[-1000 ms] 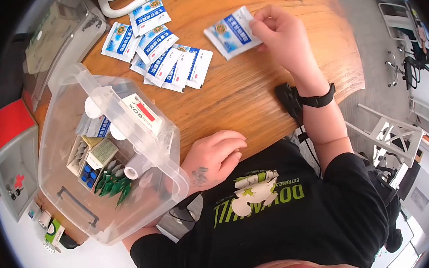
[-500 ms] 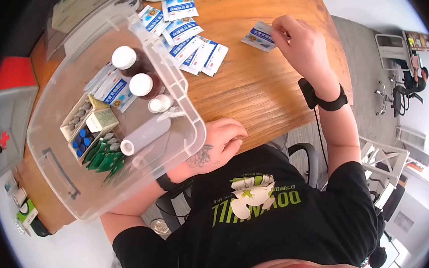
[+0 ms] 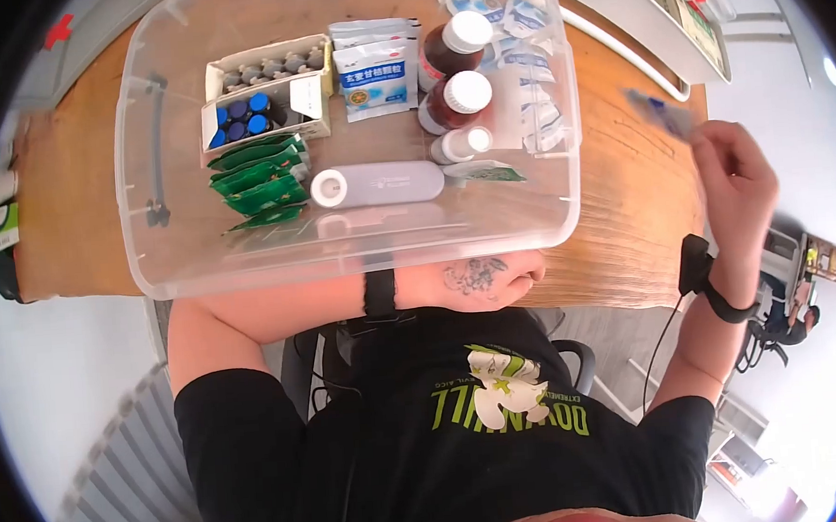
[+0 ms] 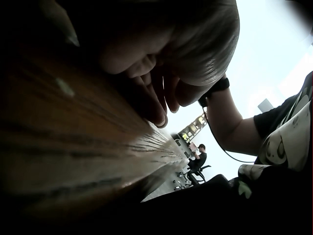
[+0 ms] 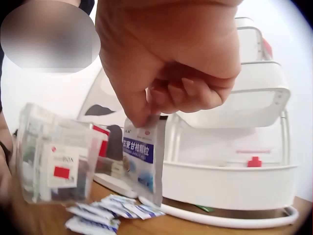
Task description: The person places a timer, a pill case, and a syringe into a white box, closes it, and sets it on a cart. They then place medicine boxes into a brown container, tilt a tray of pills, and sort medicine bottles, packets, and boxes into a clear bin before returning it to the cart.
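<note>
My right hand (image 3: 736, 166) pinches a white and blue granule sachet (image 5: 143, 161) between thumb and fingers at its top edge. The sachet hangs upright above the table, blurred in the head view. Below it in the right wrist view, a loose pile of similar sachets (image 5: 98, 215) lies on the wood. My left hand (image 3: 492, 280) rests at the table's near edge, fingers loosely curled with nothing held. Beside that forearm stands a clear plastic box (image 3: 370, 262). It holds brown bottles (image 3: 469, 92) with white caps, upright sachets (image 3: 376, 80), green packets (image 3: 262, 185) and a grey-white device (image 3: 388, 183).
Small cartons (image 3: 267, 107) with blue-capped and grey vials also stand in the box. A white tiered rack (image 5: 230, 183) rises at the back of the wooden table (image 3: 619, 218). Farther off, a person (image 4: 198, 159) sits on a chair.
The head view has swung round, so the box now sits near its upper middle and the right hand farther right. That hand keeps its hold on the sachet; the left hand stays at the table edge.
</note>
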Motion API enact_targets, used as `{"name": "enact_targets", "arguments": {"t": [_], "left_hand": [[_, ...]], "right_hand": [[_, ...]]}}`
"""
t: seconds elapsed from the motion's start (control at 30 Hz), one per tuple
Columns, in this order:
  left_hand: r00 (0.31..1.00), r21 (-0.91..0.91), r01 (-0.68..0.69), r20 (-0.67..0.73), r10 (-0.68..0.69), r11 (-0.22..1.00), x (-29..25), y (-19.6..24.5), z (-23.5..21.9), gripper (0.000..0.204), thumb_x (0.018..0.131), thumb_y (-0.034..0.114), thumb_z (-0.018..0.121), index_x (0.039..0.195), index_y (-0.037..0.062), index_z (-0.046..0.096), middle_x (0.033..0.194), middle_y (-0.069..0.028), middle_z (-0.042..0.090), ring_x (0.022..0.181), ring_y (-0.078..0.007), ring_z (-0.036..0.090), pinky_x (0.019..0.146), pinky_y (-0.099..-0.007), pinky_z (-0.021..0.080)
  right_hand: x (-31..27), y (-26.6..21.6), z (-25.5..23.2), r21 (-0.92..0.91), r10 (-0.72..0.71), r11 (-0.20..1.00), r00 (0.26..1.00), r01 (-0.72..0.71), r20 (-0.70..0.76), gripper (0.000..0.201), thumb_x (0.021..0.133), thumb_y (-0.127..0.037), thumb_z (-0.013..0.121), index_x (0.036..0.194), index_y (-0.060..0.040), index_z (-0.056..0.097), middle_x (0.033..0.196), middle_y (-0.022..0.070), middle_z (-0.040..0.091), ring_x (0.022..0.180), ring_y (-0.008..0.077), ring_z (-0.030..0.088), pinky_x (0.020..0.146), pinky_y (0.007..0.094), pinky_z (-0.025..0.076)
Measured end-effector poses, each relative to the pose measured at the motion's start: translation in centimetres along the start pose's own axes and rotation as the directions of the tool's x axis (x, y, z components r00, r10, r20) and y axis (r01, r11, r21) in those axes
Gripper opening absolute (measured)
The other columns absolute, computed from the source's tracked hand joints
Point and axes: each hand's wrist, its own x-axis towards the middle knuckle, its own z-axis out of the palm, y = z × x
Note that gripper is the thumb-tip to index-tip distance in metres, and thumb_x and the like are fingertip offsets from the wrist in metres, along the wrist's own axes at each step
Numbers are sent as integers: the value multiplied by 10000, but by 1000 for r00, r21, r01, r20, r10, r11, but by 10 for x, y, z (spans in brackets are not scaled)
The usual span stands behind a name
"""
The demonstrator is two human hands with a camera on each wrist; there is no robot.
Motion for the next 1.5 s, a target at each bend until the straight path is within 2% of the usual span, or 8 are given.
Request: {"name": "enact_targets", "arguments": {"t": [0.5, 0.6, 0.87, 1.03, 1.17, 1.37, 1.43, 1.5], "left_hand": [[967, 19, -154, -204, 155, 988, -4, -14, 29, 68, 845, 126, 627, 857, 77, 672, 810, -110, 669, 787, -315, 657, 727, -441, 503], [790, 711, -275, -217, 574, 648, -3, -38, 55, 37, 840, 116, 628, 858, 85, 619, 785, -109, 642, 760, -323, 641, 696, -442, 484], [867, 170, -309, -354, 350, 936, -2, -52, 80, 97, 817, 104, 650, 887, 90, 584, 778, -126, 601, 731, -351, 614, 669, -458, 464], [729, 982, -53, -86, 679, 180, 0, -48, 72, 98, 802, 99, 660, 854, 91, 578, 801, -122, 601, 747, -344, 612, 669, -456, 462], [855, 309, -271, -358, 376, 912, 1, -50, 79, 96, 801, 94, 658, 851, 94, 576, 806, -116, 600, 755, -339, 611, 670, -454, 460], [835, 251, -336, -368, 410, 908, 1, -54, 87, 88, 812, 81, 639, 867, 97, 573, 812, -111, 596, 763, -333, 611, 673, -446, 463], [720, 983, -118, -15, 694, 143, 2, -57, 80, 82, 819, 79, 630, 874, 97, 572, 812, -112, 597, 765, -333, 611, 677, -441, 467], [738, 776, 117, 349, 577, -620, 4, -61, 73, 75, 827, 79, 621, 882, 94, 574, 809, -113, 603, 763, -336, 611, 681, -441, 470]], "right_hand": [[78, -202, 57, 85, -563, 786, 653, 612, 506, 55, 882, -11, 704, 890, -12, 650, 768, 6, 643, 667, 54, 542, 595, 214, 425], [82, -200, 90, 50, -576, 728, 571, 684, 585, 43, 856, -56, 682, 861, -24, 653, 669, 69, 630, 609, 179, 625, 576, 295, 472], [95, -199, 113, -26, -501, 665, 472, 747, 726, 81, 841, -86, 665, 809, -20, 630, 673, 128, 645, 627, 323, 633, 602, 391, 502], [101, -206, 109, 7, -538, 631, 432, 776, 724, 86, 864, -101, 654, 822, -27, 640, 688, 130, 647, 632, 324, 632, 615, 418, 498], [99, -194, 126, -59, -481, 622, 440, 781, 758, 89, 873, -121, 655, 824, -47, 652, 699, 125, 653, 663, 327, 647, 634, 431, 507], [102, -185, 144, -178, -480, 482, 428, 858, 765, 89, 873, -139, 669, 811, -76, 657, 715, 113, 661, 753, 334, 667, 671, 446, 525], [102, -187, 146, -216, -435, 476, 442, 852, 785, 93, 872, -138, 673, 812, -71, 652, 710, 114, 659, 772, 332, 671, 680, 450, 528], [99, -189, 145, -253, -394, 465, 454, 848, 799, 97, 872, -135, 676, 816, -61, 648, 702, 119, 655, 787, 330, 675, 686, 453, 529]]}}
